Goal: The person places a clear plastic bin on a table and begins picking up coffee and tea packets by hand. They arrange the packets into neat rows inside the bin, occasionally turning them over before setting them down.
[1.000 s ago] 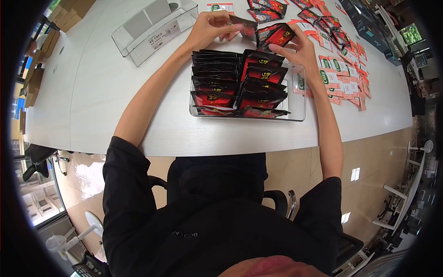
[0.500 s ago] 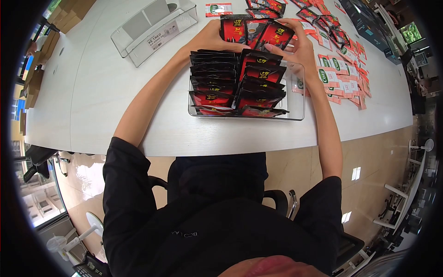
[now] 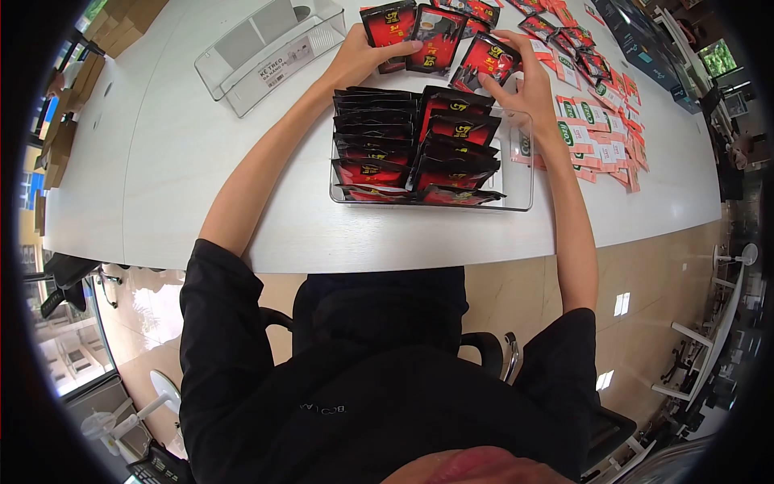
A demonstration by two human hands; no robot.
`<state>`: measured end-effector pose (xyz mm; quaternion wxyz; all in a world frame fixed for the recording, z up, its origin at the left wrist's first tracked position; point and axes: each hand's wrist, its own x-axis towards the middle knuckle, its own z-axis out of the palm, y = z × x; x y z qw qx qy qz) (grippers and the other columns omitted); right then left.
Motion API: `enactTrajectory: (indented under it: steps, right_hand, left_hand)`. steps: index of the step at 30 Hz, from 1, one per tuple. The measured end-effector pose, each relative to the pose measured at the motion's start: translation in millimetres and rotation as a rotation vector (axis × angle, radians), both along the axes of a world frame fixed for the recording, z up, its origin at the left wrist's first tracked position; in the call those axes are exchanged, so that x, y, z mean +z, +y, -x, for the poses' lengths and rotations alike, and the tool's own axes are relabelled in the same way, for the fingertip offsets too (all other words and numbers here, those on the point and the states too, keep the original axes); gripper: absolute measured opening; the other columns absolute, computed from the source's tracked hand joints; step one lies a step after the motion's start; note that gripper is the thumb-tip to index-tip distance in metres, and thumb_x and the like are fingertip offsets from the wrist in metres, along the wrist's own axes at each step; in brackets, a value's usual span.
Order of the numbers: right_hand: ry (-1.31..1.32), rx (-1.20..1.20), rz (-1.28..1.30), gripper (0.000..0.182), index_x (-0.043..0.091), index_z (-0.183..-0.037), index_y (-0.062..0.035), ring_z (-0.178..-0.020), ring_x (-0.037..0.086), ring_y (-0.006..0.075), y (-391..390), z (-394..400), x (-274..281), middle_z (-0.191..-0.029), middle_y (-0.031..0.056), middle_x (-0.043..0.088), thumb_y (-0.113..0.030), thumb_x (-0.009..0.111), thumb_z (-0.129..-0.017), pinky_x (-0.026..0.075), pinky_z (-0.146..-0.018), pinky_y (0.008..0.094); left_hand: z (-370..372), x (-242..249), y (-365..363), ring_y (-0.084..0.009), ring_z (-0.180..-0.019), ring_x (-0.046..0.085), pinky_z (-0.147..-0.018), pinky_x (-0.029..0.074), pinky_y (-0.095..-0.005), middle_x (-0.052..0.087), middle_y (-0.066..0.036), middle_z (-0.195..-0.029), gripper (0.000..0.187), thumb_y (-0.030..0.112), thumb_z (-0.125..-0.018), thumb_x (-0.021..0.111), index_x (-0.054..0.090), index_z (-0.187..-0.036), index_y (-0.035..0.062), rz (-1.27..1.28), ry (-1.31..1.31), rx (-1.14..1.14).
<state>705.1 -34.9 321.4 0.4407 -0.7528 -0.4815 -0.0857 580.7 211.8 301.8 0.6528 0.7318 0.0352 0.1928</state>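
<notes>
My left hand (image 3: 360, 55) pinches black-and-red coffee sachets (image 3: 392, 29), with a second sachet (image 3: 436, 40) fanned out beside the first under the thumb. Another coffee sachet (image 3: 485, 64) is gripped by my right hand (image 3: 528, 87), tilted, its lower end close to the box. Between my forearms stands a clear plastic box (image 3: 516, 202). Two rows of upright coffee sachets (image 3: 372, 171) fill most of it, and a strip at its right end holds none.
Loose coffee sachets (image 3: 556, 34) lie at the back. A pile of orange-and-white Cozy sachets (image 3: 601, 133) spreads over the right. A clear organiser (image 3: 270, 60) with a label sits at back left. Dark boxes (image 3: 645, 56) line the far right edge of the white table (image 3: 177, 161).
My hands have drawn apart. The left hand's sachets moved left and fanned out, while the sachet in my right hand has separated from them and dropped slightly lower.
</notes>
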Motion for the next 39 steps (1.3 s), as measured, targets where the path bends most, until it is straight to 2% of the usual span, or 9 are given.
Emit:
enactTrajectory:
  steps: [3, 10, 13, 19, 24, 27, 29, 34, 39]
  right_hand:
    - [0.035, 0.043, -0.093, 0.054, 0.057, -0.131, -0.0118, -0.106, 0.064, 0.0268, -0.9, 0.5, 3.9, -0.116, 0.0126, 0.066, -0.006, 0.074, -0.080, 0.050, -0.093, 0.0348]
    - [-0.253, 0.205, -0.010, 0.054, 0.063, -0.133, -0.0144, -0.100, 0.064, 0.0261, -1.3, 2.5, 14.6, -0.114, 0.0081, 0.064, 0.001, 0.072, -0.081, 0.051, -0.093, 0.0382]
    - [-0.299, 0.225, 0.053, 0.074, 0.051, -0.146, -0.0167, -0.102, 0.065, 0.0230, 0.5, 3.3, 11.2, -0.117, 0.0077, 0.066, -0.004, 0.079, -0.080, 0.052, -0.092, 0.0372]
    - [0.087, 0.272, -0.110, 0.105, 0.022, -0.159, -0.0201, -0.098, 0.068, 0.0197, 2.6, 9.8, 6.5, -0.127, 0.0072, 0.067, -0.014, 0.086, -0.075, 0.055, -0.084, 0.0336]
    - [0.255, 0.198, 0.296, 0.089, 0.042, -0.150, -0.0230, -0.093, 0.068, 0.0196, -4.5, 14.9, 15.1, -0.121, 0.0104, 0.068, -0.019, 0.088, -0.074, 0.056, -0.078, 0.0334]
    - [0.320, 0.211, 0.211, 0.074, 0.052, -0.140, -0.0214, -0.090, 0.069, 0.0193, -3.2, 16.0, 12.1, -0.116, 0.0124, 0.069, -0.020, 0.088, -0.075, 0.056, -0.076, 0.0334]
    - [0.217, 0.181, 0.149, 0.069, 0.053, -0.135, -0.0179, -0.089, 0.069, 0.0194, -0.6, 15.9, 10.3, -0.116, 0.0131, 0.069, -0.020, 0.087, -0.076, 0.056, -0.077, 0.0342]
    - [0.170, 0.049, 0.087, 0.056, 0.055, -0.126, -0.0100, -0.099, 0.068, 0.0153, -1.1, -0.6, 1.9, -0.113, 0.0072, 0.068, -0.019, 0.086, -0.080, 0.057, -0.081, 0.0316]
    - [0.201, 0.000, 0.088, 0.057, 0.055, -0.125, -0.0050, -0.085, 0.070, 0.0136, -1.8, -8.9, -10.1, -0.102, 0.0077, 0.070, -0.030, 0.084, -0.083, 0.057, -0.073, 0.0279]
  left_hand:
    - [2.4, 3.4, 3.5, -0.0112, -0.082, 0.068, -0.075, 0.057, -0.0261, 0.073, -0.006, -0.097, 0.044, 0.035, -0.083, 0.082, 0.071, -0.107, 0.0011, -0.048, 0.055, 0.022]
    - [11.2, 19.8, -7.4, -0.0100, -0.090, 0.069, -0.075, 0.053, -0.0231, 0.074, -0.004, -0.100, 0.040, 0.031, -0.084, 0.082, 0.072, -0.112, 0.0047, -0.069, 0.079, -0.025]
    - [11.3, 20.8, -8.3, -0.0113, -0.090, 0.070, -0.077, 0.055, -0.0253, 0.074, -0.005, -0.102, 0.040, 0.029, -0.083, 0.083, 0.072, -0.112, 0.0034, -0.097, 0.095, -0.062]
    - [12.7, 22.3, -10.7, -0.0133, -0.093, 0.070, -0.083, 0.058, -0.0296, 0.074, -0.006, -0.105, 0.040, 0.028, -0.082, 0.084, 0.072, -0.110, 0.0018, -0.147, 0.115, -0.133]
    - [13.0, 20.9, -9.6, -0.0135, -0.096, 0.070, -0.085, 0.058, -0.0289, 0.073, -0.006, -0.106, 0.040, 0.030, -0.084, 0.083, 0.071, -0.110, 0.0022, -0.244, 0.061, -0.217]
    - [10.1, 14.2, -7.4, -0.0142, -0.097, 0.070, -0.085, 0.057, -0.0287, 0.073, -0.006, -0.108, 0.041, 0.033, -0.085, 0.082, 0.071, -0.111, 0.0027, -0.258, 0.102, -0.182]
    - [8.8, 9.4, -7.8, -0.0144, -0.088, 0.071, -0.074, 0.059, -0.0286, 0.074, -0.008, -0.103, 0.061, 0.046, -0.077, 0.086, 0.068, -0.117, 0.0031, -0.100, 0.142, -0.060]
    - [8.9, 8.7, 0.9, -0.0136, -0.096, 0.066, -0.083, 0.054, -0.0280, 0.071, -0.005, -0.108, 0.055, 0.039, -0.083, 0.083, 0.065, -0.121, 0.0037, -0.223, 0.148, -0.123]
    - [10.0, 14.7, -8.8, -0.0122, -0.093, 0.065, -0.085, 0.051, -0.0272, 0.071, -0.006, -0.106, 0.055, 0.037, -0.082, 0.084, 0.064, -0.119, 0.0023, -0.339, 0.180, -0.176]
